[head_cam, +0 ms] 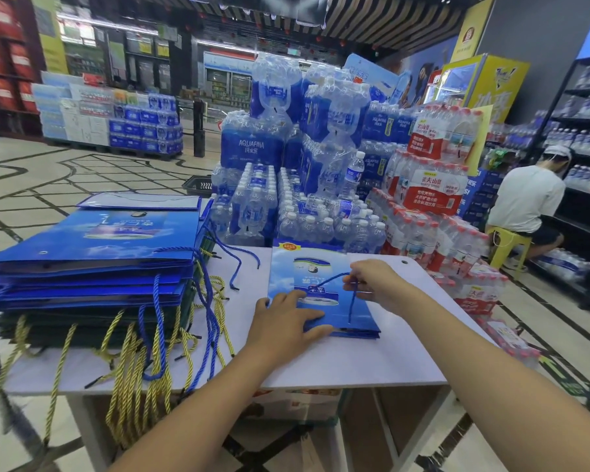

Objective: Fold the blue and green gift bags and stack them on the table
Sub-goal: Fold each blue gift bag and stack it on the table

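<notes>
My left hand point(286, 315) presses flat on the blue gift bag point(307, 267) at table point(321, 362) centre. My right hand point(372, 284) pinches its cord handle point(353, 298), I think. Flattening step. Next: tuck cord, slide bag to stack point(92, 253) at left edge.

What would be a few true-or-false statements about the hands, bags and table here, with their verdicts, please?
1. The left hand presses flat on the blue bag lying on the table. True.
2. The right hand holds nothing. False: it pinches the bag's blue cord handle.
3. The stack of folded bags sits on the table's left side. True.
4. The stack's top layers are green. False: its top is blue; the green bags lie beneath.
</notes>
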